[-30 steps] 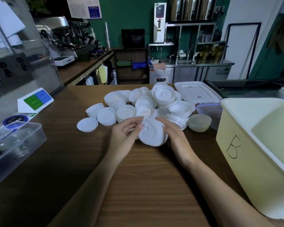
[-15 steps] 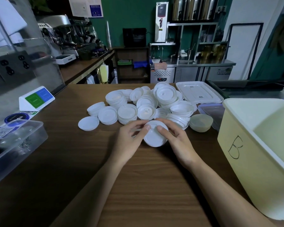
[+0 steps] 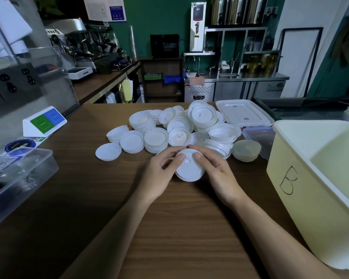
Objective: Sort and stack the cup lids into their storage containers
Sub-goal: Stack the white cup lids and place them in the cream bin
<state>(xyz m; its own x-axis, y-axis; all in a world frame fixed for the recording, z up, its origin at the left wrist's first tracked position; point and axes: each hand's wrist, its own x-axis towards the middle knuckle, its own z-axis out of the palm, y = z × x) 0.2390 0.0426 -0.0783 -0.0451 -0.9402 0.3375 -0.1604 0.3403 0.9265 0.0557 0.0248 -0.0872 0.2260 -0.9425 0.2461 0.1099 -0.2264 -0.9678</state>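
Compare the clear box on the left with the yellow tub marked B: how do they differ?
The clear box is see-through; the yellow tub is opaque. The clear box is low; the yellow tub stands much taller. Both are rectangular and stand on the wooden counter.

A hand-drawn letter "B" stands on the front wall of the pale yellow bin.

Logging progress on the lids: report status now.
Left hand and right hand both grip one small lid stack. Lid pile behind it, unsorted. Yellow bin B at right, nothing in between.
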